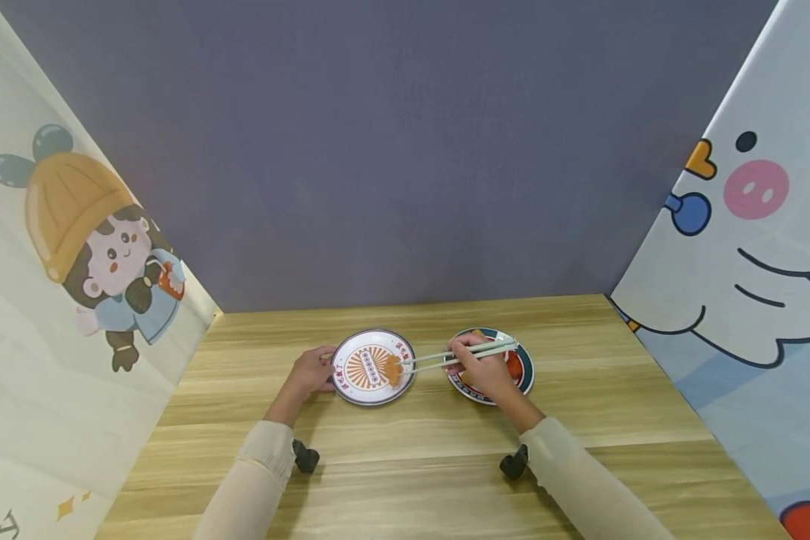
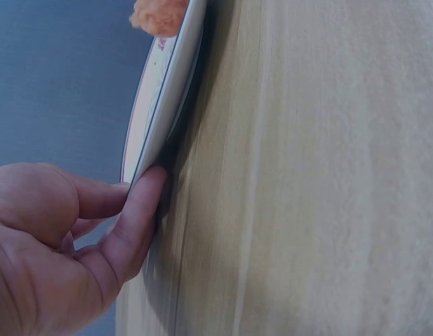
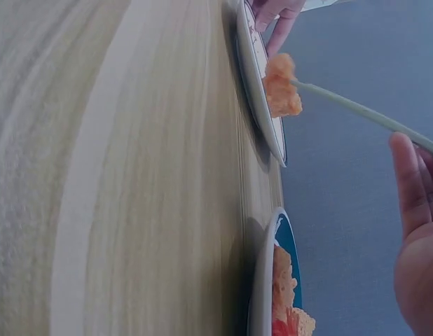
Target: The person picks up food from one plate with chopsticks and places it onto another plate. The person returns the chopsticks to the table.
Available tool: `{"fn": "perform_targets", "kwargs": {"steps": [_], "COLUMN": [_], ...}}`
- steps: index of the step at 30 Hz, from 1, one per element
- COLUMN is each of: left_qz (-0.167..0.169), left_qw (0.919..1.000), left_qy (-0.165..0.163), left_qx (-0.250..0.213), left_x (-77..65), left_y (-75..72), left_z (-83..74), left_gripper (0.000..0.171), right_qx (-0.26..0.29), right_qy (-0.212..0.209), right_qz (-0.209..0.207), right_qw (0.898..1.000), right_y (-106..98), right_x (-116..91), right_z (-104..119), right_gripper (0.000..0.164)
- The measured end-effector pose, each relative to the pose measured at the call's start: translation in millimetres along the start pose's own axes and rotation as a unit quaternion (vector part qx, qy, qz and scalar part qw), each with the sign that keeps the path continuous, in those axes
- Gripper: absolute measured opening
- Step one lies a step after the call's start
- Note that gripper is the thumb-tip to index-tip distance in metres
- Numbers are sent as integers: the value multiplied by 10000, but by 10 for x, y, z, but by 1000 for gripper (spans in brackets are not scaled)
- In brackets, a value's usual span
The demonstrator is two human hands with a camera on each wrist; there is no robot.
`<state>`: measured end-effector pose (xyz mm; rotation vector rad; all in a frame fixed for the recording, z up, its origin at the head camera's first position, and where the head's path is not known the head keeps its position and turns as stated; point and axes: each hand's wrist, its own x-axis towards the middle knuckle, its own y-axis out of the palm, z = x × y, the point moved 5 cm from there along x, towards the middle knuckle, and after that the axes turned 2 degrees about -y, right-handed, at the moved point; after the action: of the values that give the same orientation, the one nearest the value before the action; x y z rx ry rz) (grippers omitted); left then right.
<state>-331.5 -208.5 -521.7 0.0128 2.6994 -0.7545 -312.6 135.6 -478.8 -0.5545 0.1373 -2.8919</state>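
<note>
In the head view my left hand (image 1: pixel 313 370) holds the left edge of a white plate (image 1: pixel 358 343) with an orange sunburst print. The left wrist view shows the thumb on the rim and the fingers (image 2: pixel 136 227) under it. My right hand (image 1: pixel 484 367) grips a pair of pale green chopsticks (image 1: pixel 432 355). Their tips touch a lumpy orange piece of fried food (image 3: pixel 281 87) at the white plate's right side. Beneath the right hand stands a green-rimmed plate (image 1: pixel 528 366), partly hidden, with more orange food pieces (image 3: pixel 283 283) and something red.
Both plates stand on a wood-grain table (image 1: pixel 405 465). A grey panel (image 1: pixel 405 150) rises behind it, with cartoon-printed walls (image 1: pixel 27 337) on either side. Dark wrist devices (image 1: pixel 305 456) sit at both cuffs.
</note>
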Motion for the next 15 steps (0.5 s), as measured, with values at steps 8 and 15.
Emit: {"fn": "perform_targets", "kwargs": {"steps": [8,15], "left_qz": [0,4], "left_qw": [10000,10000], "left_qy": [-7,-39], "left_qx": [-71,-66], "left_x": [21,29], "left_y": [9,8], "left_z": [13,20], "left_gripper": [50,51], "right_qx": [-11,45], "right_qy": [212,307], "right_qz": [-83,-506], "right_qw": [9997,9982], "right_y": [-50,-229], "right_x": [8,-1], "right_z": [-35,-35], "right_gripper": [27,29]}}
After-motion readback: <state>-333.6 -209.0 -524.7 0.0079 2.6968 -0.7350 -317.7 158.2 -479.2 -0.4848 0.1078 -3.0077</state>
